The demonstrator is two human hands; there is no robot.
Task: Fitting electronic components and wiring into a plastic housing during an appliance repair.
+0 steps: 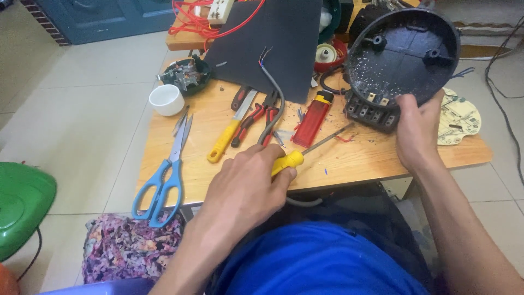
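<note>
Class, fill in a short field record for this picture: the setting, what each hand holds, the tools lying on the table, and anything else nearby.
Setting: small wooden table on a tiled floor, seen from above
Left hand: grips a yellow-handled screwdriver, tip toward the housing
Right hand: holds a round black plastic housing tilted up, hollow side showing
Tools on table: blue-handled scissors, yellow-handled knife, red-handled pliers, red lighter
Also nearby: white cup, grey cable, green stool
</note>
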